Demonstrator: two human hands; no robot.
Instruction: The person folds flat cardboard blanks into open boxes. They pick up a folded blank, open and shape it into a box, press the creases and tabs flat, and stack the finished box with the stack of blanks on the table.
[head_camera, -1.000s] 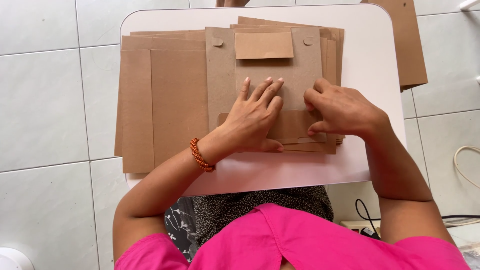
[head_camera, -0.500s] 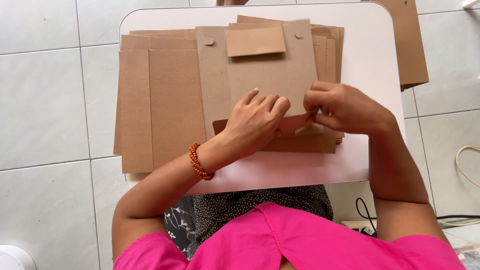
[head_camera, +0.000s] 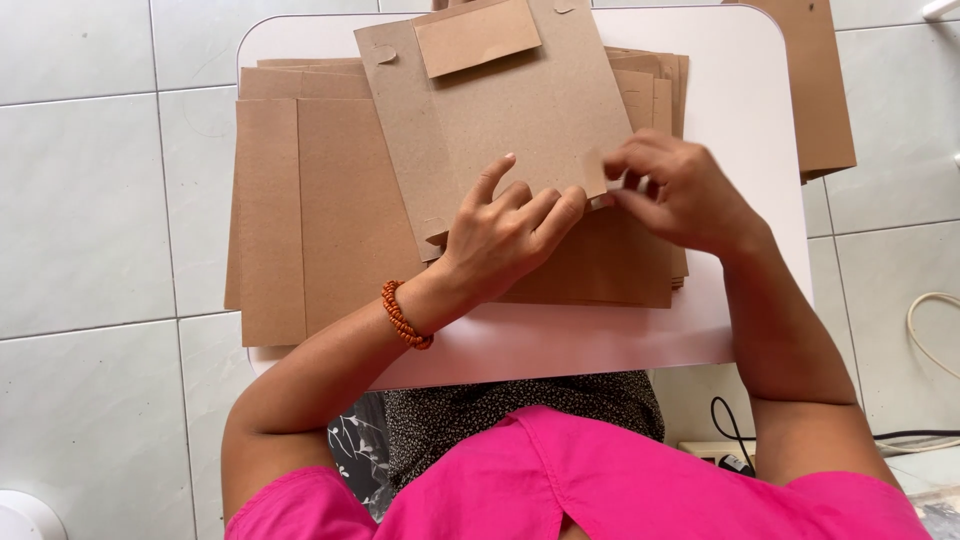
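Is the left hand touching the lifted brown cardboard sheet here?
Touching. The head view shows the left hand with its fingertips pressed along the lower edge of the cardboard sheet, no gap visible; the right hand pinches its lower right corner.

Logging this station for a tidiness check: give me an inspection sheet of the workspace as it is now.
Surface: small white table, mostly covered.
Job's things: tilted brown cardboard sheet with a smaller flap at its top, held above flat cardboard stacks.
Clutter: more cardboard beyond the table's right edge.
Hands: left hand presses the sheet's lower edge; right hand pinches its right corner.
Cables: white cable and black cable on the floor.
Surroundings: pale tiled floor.
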